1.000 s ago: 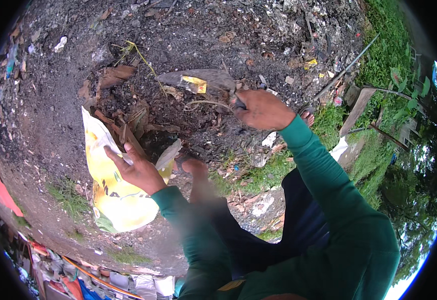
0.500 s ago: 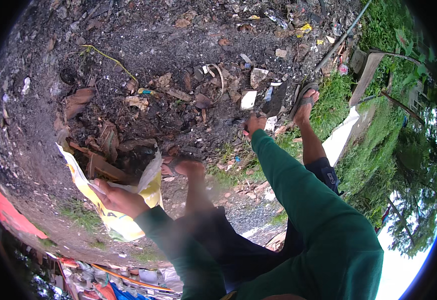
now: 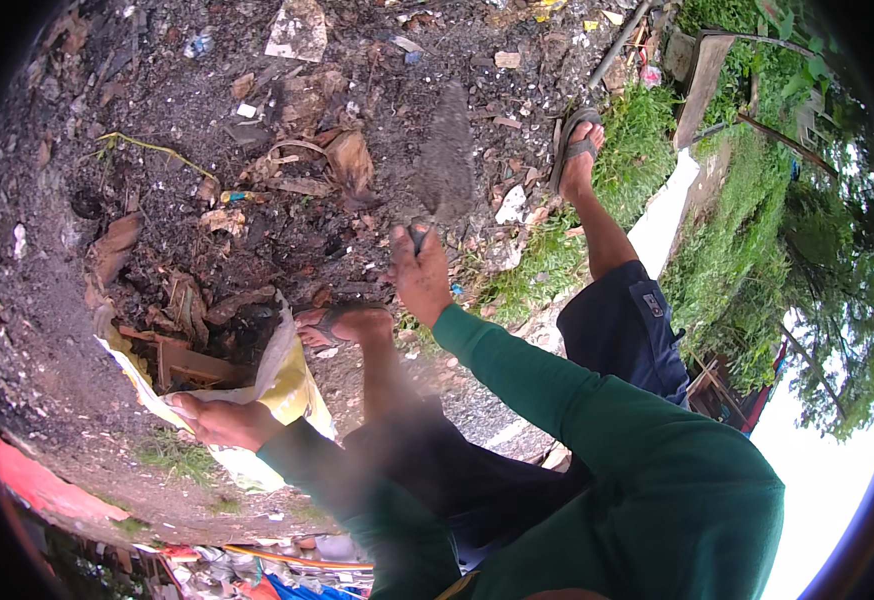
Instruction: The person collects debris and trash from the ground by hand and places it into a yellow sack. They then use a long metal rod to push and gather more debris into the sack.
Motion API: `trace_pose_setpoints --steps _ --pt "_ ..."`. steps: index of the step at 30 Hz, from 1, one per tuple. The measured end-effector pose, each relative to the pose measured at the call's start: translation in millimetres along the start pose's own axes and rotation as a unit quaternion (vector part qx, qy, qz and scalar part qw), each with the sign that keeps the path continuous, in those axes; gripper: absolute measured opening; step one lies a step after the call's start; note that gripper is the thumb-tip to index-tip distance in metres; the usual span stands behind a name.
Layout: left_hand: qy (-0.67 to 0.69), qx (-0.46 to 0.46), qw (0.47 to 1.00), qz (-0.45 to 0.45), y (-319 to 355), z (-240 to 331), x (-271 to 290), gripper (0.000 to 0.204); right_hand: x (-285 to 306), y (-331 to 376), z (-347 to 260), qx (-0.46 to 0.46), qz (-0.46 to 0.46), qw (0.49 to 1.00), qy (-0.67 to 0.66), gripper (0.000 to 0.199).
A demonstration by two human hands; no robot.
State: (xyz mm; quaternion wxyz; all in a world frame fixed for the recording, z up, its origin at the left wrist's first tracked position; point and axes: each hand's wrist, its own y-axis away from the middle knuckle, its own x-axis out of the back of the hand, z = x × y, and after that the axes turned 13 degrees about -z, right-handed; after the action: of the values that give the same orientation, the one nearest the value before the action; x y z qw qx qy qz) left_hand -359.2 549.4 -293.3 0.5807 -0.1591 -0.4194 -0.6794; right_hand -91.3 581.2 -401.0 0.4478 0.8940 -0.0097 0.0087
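My right hand (image 3: 423, 278) is closed round the dark handle of a trowel (image 3: 447, 150). Its grey, dirt-coated blade points away from me over the ground, blurred by motion. With my left hand (image 3: 222, 421) I grip the rim of a white and yellow sack (image 3: 299, 388), holding its mouth open toward the ground. Brown flat pieces, wood or cardboard (image 3: 197, 366), and dark soil show in the sack's mouth. Beyond the trowel hand lies a brown crumpled scrap (image 3: 349, 160) among dirt and litter.
My sandalled feet stand either side, the right foot (image 3: 581, 145) near grass (image 3: 622, 150), the left (image 3: 352, 325) beside the sack. A pole (image 3: 619, 42) and a plank (image 3: 702, 88) lie to the right. A red sheet (image 3: 52, 478) is at the lower left.
My right hand has lifted and moved left, bringing the trowel blade into sight. Scraps in front of it have shifted. My left hand keeps hold of the sack's rim.
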Motion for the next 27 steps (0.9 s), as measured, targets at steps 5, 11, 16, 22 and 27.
trace_pose_setpoints --steps 5,11,16,22,27 --pt "0.184 0.008 0.982 -0.041 -2.8 -2.3 0.8 0.071 54.4 -20.5 45.4 -0.201 0.218 0.949 -0.108 0.032" --pt "0.185 -0.008 0.976 -0.112 -13.0 -4.6 11.5 0.067 -64.2 -49.6 118.0 -0.153 0.187 0.969 -0.047 0.047" --pt "0.229 0.034 0.958 -0.172 -30.2 -15.2 25.4 0.067 -168.1 -24.4 120.8 -0.004 -0.001 0.996 -0.085 0.035" --pt "0.258 -0.025 0.945 -0.201 -44.7 -21.6 32.4 0.052 -164.8 -12.6 131.9 -0.008 -0.020 0.998 -0.053 0.024" --pt "0.253 -0.038 0.948 -0.190 -42.7 -24.9 32.3 0.058 -151.5 -12.9 178.4 0.361 -0.021 0.864 0.350 0.019"
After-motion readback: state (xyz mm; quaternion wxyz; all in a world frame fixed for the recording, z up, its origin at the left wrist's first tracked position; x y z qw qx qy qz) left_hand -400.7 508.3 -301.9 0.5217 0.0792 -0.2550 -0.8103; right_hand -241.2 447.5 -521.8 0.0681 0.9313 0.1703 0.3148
